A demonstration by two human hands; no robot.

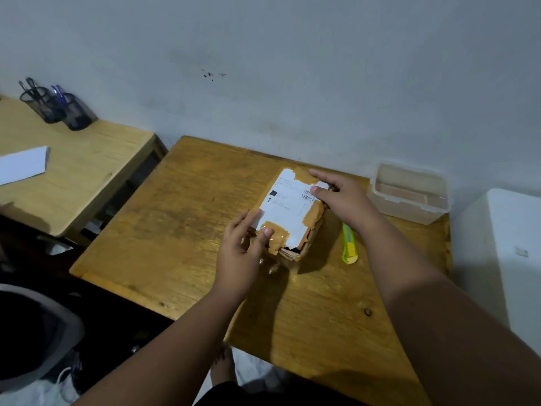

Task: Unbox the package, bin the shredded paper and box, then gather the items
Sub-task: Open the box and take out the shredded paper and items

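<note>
- Head view: I am watching the unboxing step getting under way; the package [289,212] is sitting on the wooden surface [181,218], toward the back, with its brown tape looking torn at the near right corner and the flaps not yet lifted
- The left hand [243,259] is lying loosely open, fingers resting on the near taped edge of the package
- The right hand [342,197] is spreading flat over the far end, pressing rather than gripping
- I am judging that the next move calls for prying the top open, or reaching for the green cutter [349,241] lying just beside the package on its right
- A clear tub [409,193] is waiting near the wall, likely for the items
</note>
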